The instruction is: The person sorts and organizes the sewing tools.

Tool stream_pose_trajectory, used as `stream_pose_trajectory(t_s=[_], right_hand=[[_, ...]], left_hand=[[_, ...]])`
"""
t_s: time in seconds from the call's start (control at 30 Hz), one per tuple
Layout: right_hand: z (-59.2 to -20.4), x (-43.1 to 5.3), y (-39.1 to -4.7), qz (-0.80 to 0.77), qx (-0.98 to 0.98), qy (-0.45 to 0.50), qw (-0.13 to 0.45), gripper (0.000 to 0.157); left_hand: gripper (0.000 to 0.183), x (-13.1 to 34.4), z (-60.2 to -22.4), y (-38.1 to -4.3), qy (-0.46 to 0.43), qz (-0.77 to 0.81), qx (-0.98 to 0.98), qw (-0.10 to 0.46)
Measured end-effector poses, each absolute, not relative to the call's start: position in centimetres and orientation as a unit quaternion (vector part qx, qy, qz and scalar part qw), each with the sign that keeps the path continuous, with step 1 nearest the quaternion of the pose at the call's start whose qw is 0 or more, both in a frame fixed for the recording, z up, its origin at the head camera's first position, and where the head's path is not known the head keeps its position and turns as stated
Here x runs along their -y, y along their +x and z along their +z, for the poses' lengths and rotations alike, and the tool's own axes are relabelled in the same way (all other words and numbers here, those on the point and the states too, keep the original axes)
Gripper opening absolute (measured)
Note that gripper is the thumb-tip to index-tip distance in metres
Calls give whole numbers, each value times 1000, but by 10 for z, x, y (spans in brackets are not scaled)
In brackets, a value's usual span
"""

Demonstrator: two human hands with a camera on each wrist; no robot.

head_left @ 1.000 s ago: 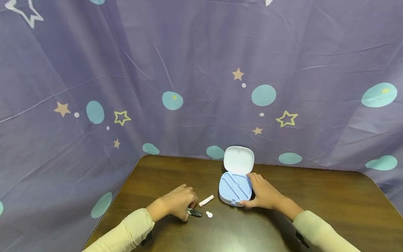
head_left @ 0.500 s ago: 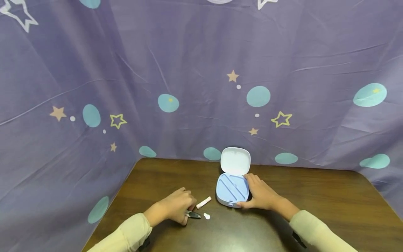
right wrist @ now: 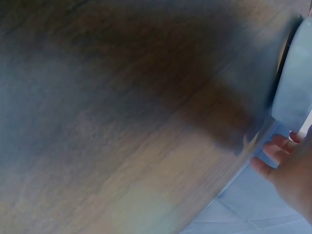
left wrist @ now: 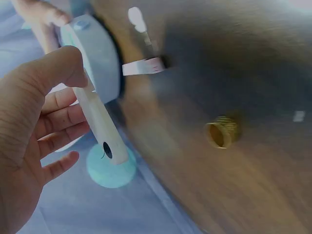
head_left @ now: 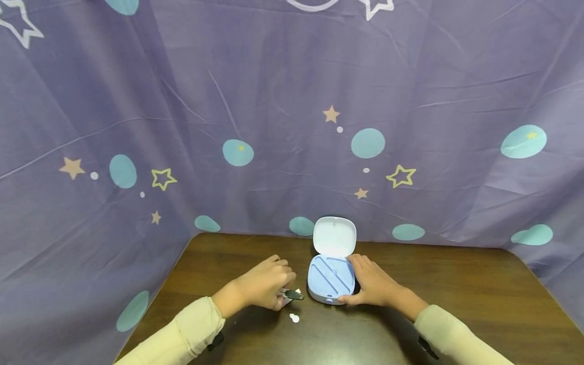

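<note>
A rounded sewing-kit-like case [head_left: 331,276] has a light blue slotted tray and its white lid [head_left: 335,236] raised behind. My right hand [head_left: 376,284] grips its right side, thumb at the front and fingers at the back. Left of the case, my left hand [head_left: 266,284] pinches a slim tool [left wrist: 102,122] with a pale handle and dark end, just above the table. Below the hand lies a white stick with a pinkish end [left wrist: 144,67], mostly covered in the head view. Nearby is a small white two-lobed piece [head_left: 294,318] with a thin tip.
The left wrist view shows a gold thimble [left wrist: 222,134] and a tiny white square [left wrist: 299,116] on the brown wooden table [head_left: 438,284]. A purple patterned curtain [head_left: 283,101] hangs behind the table's far edge.
My left hand has moved right and slightly away with the slim tool, coming nearer the case and over the white stick. The right hand keeps its grip on the case.
</note>
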State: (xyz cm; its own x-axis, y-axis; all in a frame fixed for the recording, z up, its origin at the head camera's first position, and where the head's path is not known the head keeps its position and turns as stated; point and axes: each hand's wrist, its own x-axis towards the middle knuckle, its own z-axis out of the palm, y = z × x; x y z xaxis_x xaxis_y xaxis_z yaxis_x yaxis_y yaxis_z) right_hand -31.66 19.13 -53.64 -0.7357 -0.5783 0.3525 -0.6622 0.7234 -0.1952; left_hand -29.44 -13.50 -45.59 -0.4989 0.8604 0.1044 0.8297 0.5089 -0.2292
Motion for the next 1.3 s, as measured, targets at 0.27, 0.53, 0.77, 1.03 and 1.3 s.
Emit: stream_pose_trajectory(t_s=[0.27, 0.53, 0.77, 1.03, 1.3], right_hand=[[-539, -193, -318, 93, 911, 363, 171, 104], [-540, -193, -317, 87, 916, 358, 161, 105], [-539, -195, -317, 90, 915, 362, 154, 105], [-540, -195, -317, 89, 912, 364, 165, 103], [-537, -195, -317, 85, 913, 362, 167, 102]], left_hand=[[29, 107, -446, -304, -491, 90, 859, 114], [25, 79, -448, -316, -526, 122, 830, 140], [22, 58, -449, -325, -522, 156, 828, 131], [23, 39, -454, -332, -539, 218, 797, 164], [26, 29, -458, -337, -548, 256, 775, 183]])
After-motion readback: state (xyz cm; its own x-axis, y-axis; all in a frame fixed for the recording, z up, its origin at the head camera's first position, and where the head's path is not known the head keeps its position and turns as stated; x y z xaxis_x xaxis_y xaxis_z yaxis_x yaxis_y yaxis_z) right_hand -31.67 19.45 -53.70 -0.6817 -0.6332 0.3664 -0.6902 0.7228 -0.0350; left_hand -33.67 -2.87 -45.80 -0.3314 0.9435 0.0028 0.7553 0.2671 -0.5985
